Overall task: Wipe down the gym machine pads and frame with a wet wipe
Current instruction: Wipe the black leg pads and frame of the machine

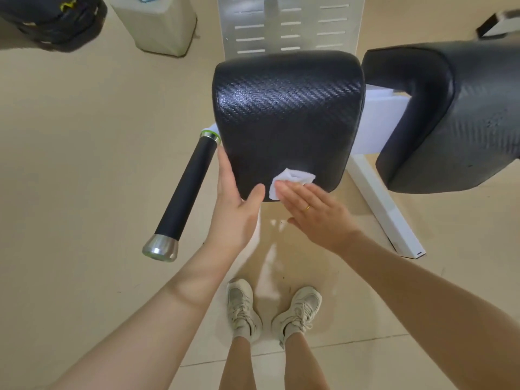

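Observation:
A black textured pad (pixel 287 108) of the gym machine fills the middle of the view. My right hand (pixel 315 212) lies flat with straight fingers on a crumpled white wet wipe (pixel 289 181), pressing it against the pad's near edge. My left hand (pixel 239 201) grips the pad's near left corner, thumb on top and fingers down the side. A second, larger black pad (pixel 450 114) sits to the right. A black handle (pixel 185 192) with a silver end cap sticks out at the left. The white frame (pixel 380 198) runs under the pads.
A white perforated weight-stack cover (pixel 289 23) stands behind the pad. A pale bin (pixel 157 23) and a black bag (pixel 53 18) are at the upper left. The floor is beige tile. My feet in pale trainers (pixel 273 313) stand just below the pad.

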Motion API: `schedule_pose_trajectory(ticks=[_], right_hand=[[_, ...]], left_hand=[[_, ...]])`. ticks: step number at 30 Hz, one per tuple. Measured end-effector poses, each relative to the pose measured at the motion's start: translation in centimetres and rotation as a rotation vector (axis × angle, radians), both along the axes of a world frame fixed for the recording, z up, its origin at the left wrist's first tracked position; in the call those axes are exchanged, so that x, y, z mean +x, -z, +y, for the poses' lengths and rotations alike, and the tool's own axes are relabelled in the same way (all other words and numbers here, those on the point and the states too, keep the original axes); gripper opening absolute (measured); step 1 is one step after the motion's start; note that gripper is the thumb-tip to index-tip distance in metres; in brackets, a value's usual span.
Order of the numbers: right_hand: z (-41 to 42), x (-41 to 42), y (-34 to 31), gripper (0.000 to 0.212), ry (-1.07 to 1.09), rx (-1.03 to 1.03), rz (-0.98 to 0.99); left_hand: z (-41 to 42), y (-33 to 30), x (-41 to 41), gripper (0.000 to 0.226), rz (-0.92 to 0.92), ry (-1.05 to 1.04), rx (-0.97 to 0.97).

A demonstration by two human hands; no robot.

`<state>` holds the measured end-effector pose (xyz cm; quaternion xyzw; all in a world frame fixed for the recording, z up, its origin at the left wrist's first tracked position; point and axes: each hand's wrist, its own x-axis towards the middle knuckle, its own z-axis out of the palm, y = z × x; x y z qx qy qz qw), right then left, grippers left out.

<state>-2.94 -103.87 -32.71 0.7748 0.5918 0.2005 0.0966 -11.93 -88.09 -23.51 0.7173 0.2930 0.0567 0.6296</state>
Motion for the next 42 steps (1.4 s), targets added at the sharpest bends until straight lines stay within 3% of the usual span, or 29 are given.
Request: schedule_pose_trajectory(ticks=[4, 7, 11, 14, 18, 21, 25, 29, 34, 38, 42], right_hand=[[-0.7, 1.7, -1.4, 0.063, -0.034, 0.050, -0.041], [-1.5, 3.9, -4.0, 0.053, 0.118, 0.264, -0.069], [-1.6, 3.8, -4.2, 0.050, 0.216, 0.367, 0.001], [-1.4, 1.4, -1.4, 0.061, 0.238, 0.332, 0.169], [-1.8, -0.8, 0.8, 0.057, 0.197, 0.268, 0.183], [-0.3, 0.2, -0.9, 0.045, 0.231, 0.441, 0.227], [2.9, 2.5, -4.3, 0.053, 0.374, 0.600, 0.216], [6.1, 1.6, -6.5, 0.050, 0.283, 0.598, 0.238], [7.1, -0.9, -6.2, 0.045, -0.021, 0.369, 0.263], [5.5, 2.6, -8.8, 0.044, 0.175, 0.367, 0.139], [5.4, 4.1, -12.0, 0.044, 0.413, 0.400, 0.320]], left_hand=[[0.3, -0.1, -0.1, 0.087, 0.020, 0.026, 0.027], [-0.1, -0.3, 0.1, 0.088, 0.013, 0.010, 0.000], [-0.6, -0.3, 0.3, 0.090, 0.006, -0.030, -0.017], [-0.5, -0.1, 0.3, 0.090, -0.003, -0.037, 0.002], [-0.7, 0.1, 0.3, 0.090, 0.001, -0.037, 0.033], [-0.7, 0.3, 0.4, 0.089, -0.005, -0.047, 0.036], [-1.0, 0.1, 0.5, 0.089, -0.002, -0.061, 0.011], [-0.6, -0.7, 0.4, 0.084, -0.005, -0.075, -0.109], [0.7, -2.3, 0.1, 0.066, -0.025, -0.098, -0.258], [0.8, -4.6, 0.7, 0.053, -0.013, -0.095, -0.298], [1.8, -6.3, 1.3, 0.044, -0.039, -0.118, -0.338]])
